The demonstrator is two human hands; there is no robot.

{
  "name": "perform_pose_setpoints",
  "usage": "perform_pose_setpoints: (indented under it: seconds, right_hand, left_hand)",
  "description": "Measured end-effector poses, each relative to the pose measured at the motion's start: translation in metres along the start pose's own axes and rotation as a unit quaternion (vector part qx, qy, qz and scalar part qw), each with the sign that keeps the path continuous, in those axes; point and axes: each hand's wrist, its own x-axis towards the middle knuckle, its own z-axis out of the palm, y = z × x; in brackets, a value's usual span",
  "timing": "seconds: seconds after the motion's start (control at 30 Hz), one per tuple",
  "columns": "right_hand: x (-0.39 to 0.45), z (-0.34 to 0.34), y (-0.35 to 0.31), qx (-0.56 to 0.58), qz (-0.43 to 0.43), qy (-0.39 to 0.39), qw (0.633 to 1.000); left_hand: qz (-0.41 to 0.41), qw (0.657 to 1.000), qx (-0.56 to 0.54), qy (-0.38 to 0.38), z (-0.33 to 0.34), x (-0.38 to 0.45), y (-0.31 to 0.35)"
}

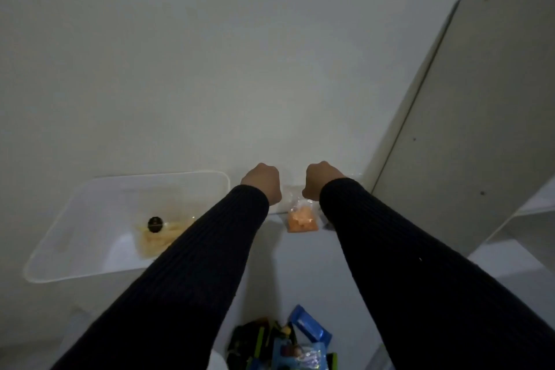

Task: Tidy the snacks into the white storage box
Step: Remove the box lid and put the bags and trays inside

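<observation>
The clear bag of orange snacks (302, 219) lies on the tabletop (300, 264) between both wrists, its long axis running away from the person — just nearer than the curled, empty left hand (262, 182) and right hand (321, 179). The white storage box (75, 213) sits left, already holding a pale snack pack (156, 237); more packets (285, 342) wait nearer the body.

Dim, flat, greyish light throughout; soft overall focus, grainy shadows. The wide lens bends the cabinet panel (468, 117) at the right edge.
</observation>
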Motion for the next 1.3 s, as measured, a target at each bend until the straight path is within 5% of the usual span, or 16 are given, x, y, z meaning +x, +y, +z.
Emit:
perform_pose_setpoints:
  seconds: [0.27, 0.47, 0.73, 1.07, 1.3]
  right_hand:
    - [0.069, 0.077, 0.154, 0.024, 0.034, -0.091, 0.995]
    - [0.114, 0.140, 0.206, 0.185, 0.071, -0.072, 0.977]
    - [0.142, 0.168, 0.225, 0.484, 0.095, -0.026, 0.870]
    - [0.125, 0.164, 0.224, 0.503, 0.139, 0.003, 0.853]
    - [0.095, 0.118, 0.190, 0.528, 0.133, 0.074, 0.836]
  left_hand:
    - [-0.019, 0.995, -0.002, -0.102, 0.114, 0.064, 0.077]
    - [-0.130, 0.985, -0.082, -0.082, 0.177, 0.097, 0.074]
    - [-0.100, 0.965, -0.240, 0.027, 0.203, 0.131, 0.059]
    - [-0.081, 0.954, -0.282, 0.062, 0.195, 0.121, 0.059]
    - [-0.025, 0.914, -0.398, 0.076, 0.131, 0.085, 0.040]
